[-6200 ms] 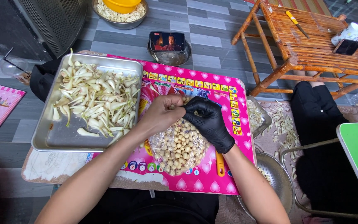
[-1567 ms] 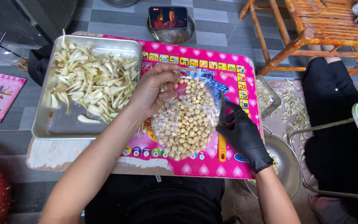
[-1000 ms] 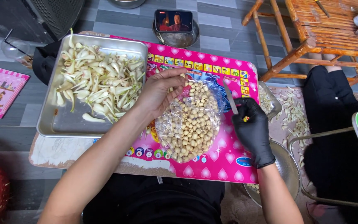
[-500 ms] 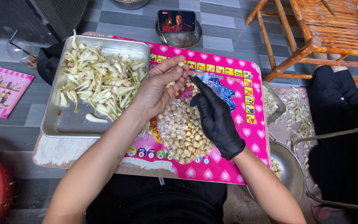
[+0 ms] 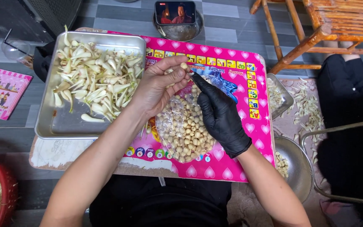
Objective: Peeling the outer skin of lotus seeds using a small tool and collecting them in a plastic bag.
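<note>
Head view | left hand pinching one pale seed | gloved right hand closed on a small tool, tip at seed | step, judged: coring | next calls for steady push.

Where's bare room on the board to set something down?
Bare metal shows at the near edge of the tray, below the peels. The pink mat is bare right of the seed bag. The middle is crowded.
</note>
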